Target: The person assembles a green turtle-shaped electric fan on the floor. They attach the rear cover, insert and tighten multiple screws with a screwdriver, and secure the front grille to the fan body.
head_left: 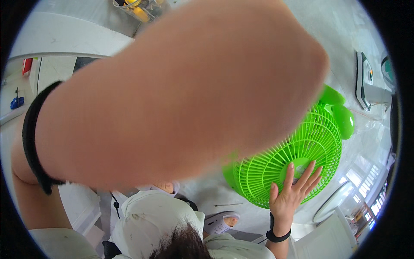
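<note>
My left hand (185, 95), very close and blurred, fills much of the upper and middle view. A black band (36, 138) circles its wrist. Its fingers cannot be made out, nor whether it holds anything. At the lower right, my right hand (294, 192) lies with fingers spread on the middle of a bright green fan grille (258, 181), which has a round hub and many thin ribs. Green rounded lobes like fan blades (344, 121) show beyond the grille's upper right edge. My left hand hides part of the grille.
A thin rod (228, 204) lies on the pale floor near a light clog (222, 222). At the far right stands a white and green device (366, 80). A clear container (140, 8) with yellow-handled items is at the top. A white box (327, 237) is at lower right.
</note>
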The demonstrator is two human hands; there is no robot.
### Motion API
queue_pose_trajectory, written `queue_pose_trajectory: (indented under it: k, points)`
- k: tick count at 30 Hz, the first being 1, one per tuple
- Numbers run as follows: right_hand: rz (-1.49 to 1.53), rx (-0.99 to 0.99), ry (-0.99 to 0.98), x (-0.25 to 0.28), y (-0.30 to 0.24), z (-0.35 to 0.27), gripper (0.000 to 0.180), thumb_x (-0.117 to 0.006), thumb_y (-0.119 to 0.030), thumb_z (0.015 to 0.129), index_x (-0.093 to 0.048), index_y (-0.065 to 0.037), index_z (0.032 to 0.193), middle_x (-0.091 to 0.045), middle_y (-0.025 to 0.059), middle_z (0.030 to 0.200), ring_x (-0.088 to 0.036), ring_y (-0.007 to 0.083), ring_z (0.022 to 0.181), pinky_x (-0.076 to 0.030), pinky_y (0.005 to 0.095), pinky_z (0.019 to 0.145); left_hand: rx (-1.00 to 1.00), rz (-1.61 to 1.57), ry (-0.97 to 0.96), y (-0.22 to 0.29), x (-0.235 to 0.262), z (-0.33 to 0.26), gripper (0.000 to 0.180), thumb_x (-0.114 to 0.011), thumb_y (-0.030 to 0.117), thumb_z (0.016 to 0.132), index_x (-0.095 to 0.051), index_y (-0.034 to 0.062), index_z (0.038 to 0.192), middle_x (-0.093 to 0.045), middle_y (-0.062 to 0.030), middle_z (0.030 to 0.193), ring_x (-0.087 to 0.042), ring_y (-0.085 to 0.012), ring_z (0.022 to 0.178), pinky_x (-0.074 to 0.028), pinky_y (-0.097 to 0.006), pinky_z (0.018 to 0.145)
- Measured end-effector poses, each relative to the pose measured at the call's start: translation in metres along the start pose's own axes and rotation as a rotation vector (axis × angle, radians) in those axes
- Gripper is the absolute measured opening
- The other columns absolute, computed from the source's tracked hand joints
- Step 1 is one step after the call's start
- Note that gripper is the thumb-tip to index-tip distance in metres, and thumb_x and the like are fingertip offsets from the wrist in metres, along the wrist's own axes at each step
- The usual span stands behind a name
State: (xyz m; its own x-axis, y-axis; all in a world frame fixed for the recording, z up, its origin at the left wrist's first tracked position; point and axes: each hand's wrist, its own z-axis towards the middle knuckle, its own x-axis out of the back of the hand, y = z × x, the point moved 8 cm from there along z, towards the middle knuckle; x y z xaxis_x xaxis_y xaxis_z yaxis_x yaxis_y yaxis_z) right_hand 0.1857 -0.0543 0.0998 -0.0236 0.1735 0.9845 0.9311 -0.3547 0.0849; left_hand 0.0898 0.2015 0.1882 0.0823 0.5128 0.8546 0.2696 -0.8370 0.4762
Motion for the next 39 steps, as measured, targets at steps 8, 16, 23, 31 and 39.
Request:
queue_pose_trajectory:
  k: [8, 16, 23, 31, 39]
  points:
    - [0.006, -0.028, -0.021, 0.001, 0.000, 0.000, 0.050, -0.040, -0.054, 0.091, -0.048, -0.025, 0.131, -0.018, 0.0256, 0.148, -0.010, 0.0534, 0.135, -0.009, 0.0641, 0.108, 0.022, -0.057, -0.073, 0.002, 0.000, -0.002, 0.028, -0.070, 0.003, 0.067, -0.059, 0.0022, 0.094, -0.057, -0.0135, 0.086, -0.057, -0.0306, 0.079, -0.046, -0.037, 0.067]
    - [0.011, -0.026, 0.013, 0.003, -0.001, 0.001, 0.051, -0.045, -0.053, 0.088, -0.049, -0.026, 0.131, -0.018, 0.0248, 0.149, -0.011, 0.0528, 0.135, -0.008, 0.0632, 0.109, -0.009, -0.159, -0.120, 0.018, -0.009, 0.013, 0.032, -0.070, 0.001, 0.067, -0.058, 0.0022, 0.096, -0.057, -0.0136, 0.088, -0.057, -0.0316, 0.080, -0.045, -0.038, 0.068]
    - [0.035, -0.037, -0.009, 0.002, 0.001, 0.002, 0.051, -0.052, -0.049, 0.085, -0.050, -0.025, 0.130, -0.017, 0.0254, 0.149, -0.009, 0.0523, 0.135, -0.007, 0.0626, 0.109, -0.061, -0.423, 0.386, 0.015, -0.028, 0.016, 0.019, -0.068, 0.011, 0.068, -0.064, 0.0055, 0.086, -0.061, -0.0156, 0.078, -0.061, -0.0307, 0.078, -0.050, -0.040, 0.069]
    - [0.052, -0.067, 0.008, 0.003, 0.001, 0.004, 0.052, -0.053, -0.048, 0.085, -0.048, -0.027, 0.132, -0.017, 0.0257, 0.149, -0.010, 0.0532, 0.135, -0.008, 0.0635, 0.108, -0.019, -0.680, 0.608, 0.011, -0.037, 0.046, 0.023, -0.073, 0.019, 0.065, -0.063, 0.0062, 0.081, -0.060, -0.0092, 0.074, -0.061, -0.0285, 0.070, -0.050, -0.038, 0.064]
    - [0.028, -0.045, 0.022, 0.006, -0.003, 0.006, 0.052, -0.049, -0.050, 0.086, -0.049, -0.026, 0.132, -0.019, 0.0266, 0.148, -0.012, 0.0535, 0.134, -0.008, 0.0632, 0.108, -0.034, -0.445, 0.836, -0.004, -0.007, 0.022, 0.039, -0.079, 0.009, 0.063, -0.059, 0.0032, 0.096, -0.061, 0.0012, 0.087, -0.055, -0.0046, 0.070, -0.044, -0.020, 0.056]
